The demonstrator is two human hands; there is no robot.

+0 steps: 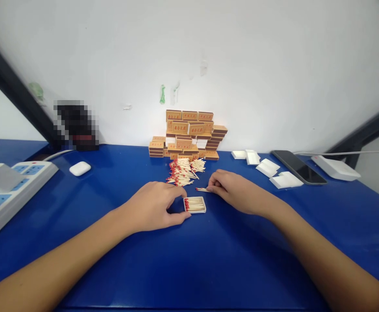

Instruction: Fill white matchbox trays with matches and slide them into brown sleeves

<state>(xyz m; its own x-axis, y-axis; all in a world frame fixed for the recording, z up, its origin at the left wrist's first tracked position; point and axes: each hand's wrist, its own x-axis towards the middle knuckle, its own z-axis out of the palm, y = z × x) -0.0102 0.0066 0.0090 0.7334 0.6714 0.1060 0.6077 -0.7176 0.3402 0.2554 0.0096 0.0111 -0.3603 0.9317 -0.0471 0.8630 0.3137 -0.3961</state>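
A white matchbox tray [195, 211] holding red-tipped matches lies on the blue table [176, 264]. My left hand [158, 206] grips the tray's left end between thumb and fingers. To the right of the tray, my right hand [226, 188] pinches matches [202, 189], their red heads pointing left; their exact number is hard to tell. Behind the tray lies a loose pile of matches [181, 171], some heads facing left. Yellow matchboxes [189, 128] are stacked against the wall behind the pile.
White trays [286, 180] lie at the right, beside a dark phone [298, 167] and a white box [335, 167] with a cable. On the left are a white case [80, 168] and a power strip [17, 190]. A blurred dark object [79, 125] stands by the wall.
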